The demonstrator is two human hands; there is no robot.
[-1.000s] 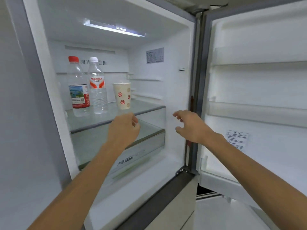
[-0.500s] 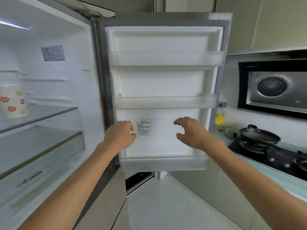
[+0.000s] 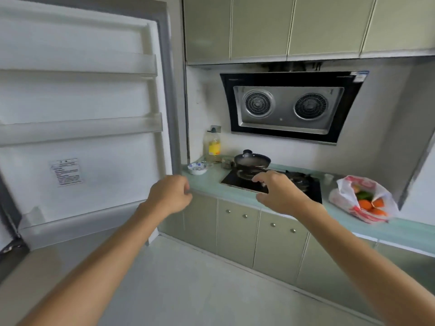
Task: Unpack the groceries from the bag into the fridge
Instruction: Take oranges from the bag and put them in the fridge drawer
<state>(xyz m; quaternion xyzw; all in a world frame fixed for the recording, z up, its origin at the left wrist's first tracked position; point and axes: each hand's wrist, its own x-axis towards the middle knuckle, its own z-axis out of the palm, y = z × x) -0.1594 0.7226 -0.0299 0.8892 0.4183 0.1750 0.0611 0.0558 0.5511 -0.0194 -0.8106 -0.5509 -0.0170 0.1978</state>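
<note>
The open fridge door [image 3: 80,128] fills the left side, its white inner shelves bare; the fridge interior is out of view. A red-and-white plastic grocery bag [image 3: 362,198] lies on the green countertop [image 3: 211,187] at the right, with orange and green produce showing inside. My left hand [image 3: 169,194] hangs mid-air in front of the door's edge, fingers curled shut around nothing. My right hand [image 3: 277,191] is held out over the counter edge before the stove, fingers apart and empty, well left of the bag.
A black wok [image 3: 253,161] sits on the black gas hob [image 3: 273,183] under a range hood [image 3: 289,104]. An oil bottle [image 3: 213,147] and a small blue-white bowl [image 3: 197,168] stand by the wall corner. Green cabinets [image 3: 237,229] run below the counter; pale floor lies in front.
The view has swung right from the fridge interior, past the door, to the kitchen counter. The bottles and cup have left view and the grocery bag has appeared. Both hands stay empty.
</note>
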